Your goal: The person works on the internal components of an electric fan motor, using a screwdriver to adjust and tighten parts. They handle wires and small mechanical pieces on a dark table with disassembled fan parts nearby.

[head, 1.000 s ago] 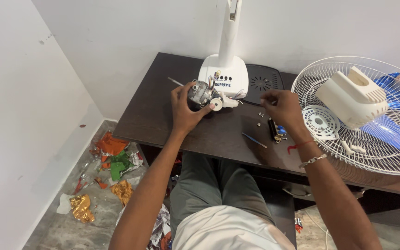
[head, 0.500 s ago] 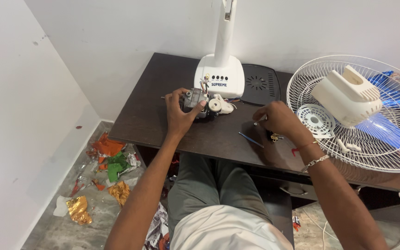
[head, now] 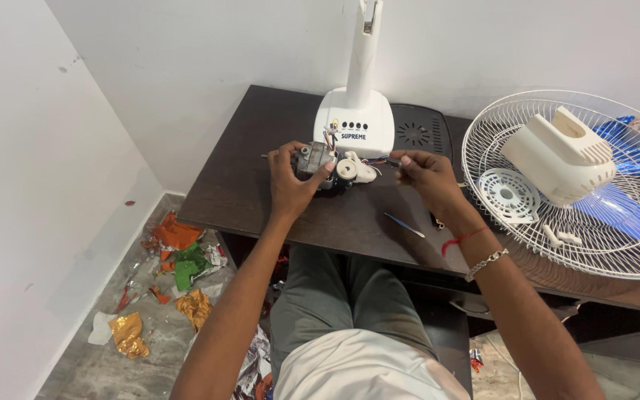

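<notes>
My left hand (head: 290, 183) grips a small grey fan motor (head: 314, 159) with a white gear housing (head: 354, 170) on the dark table (head: 246, 185). Coloured wires run from the motor toward the white fan base (head: 355, 132) behind it. My right hand (head: 425, 176) hovers just right of the motor, fingertips pinched together on something too small to make out, near the wires. A thin blue-handled tool (head: 404, 224) lies on the table below my right hand.
A white fan stand column (head: 364, 44) rises from the base. At the right, a white wire fan guard (head: 579, 185) holds a white motor cover (head: 561, 154) and a round plate (head: 509, 194). Crumpled foil scraps (head: 175, 259) litter the floor at the left.
My right hand moved from the table's right side up toward the motor. My left hand stayed on the motor. The camera view shifted slightly.
</notes>
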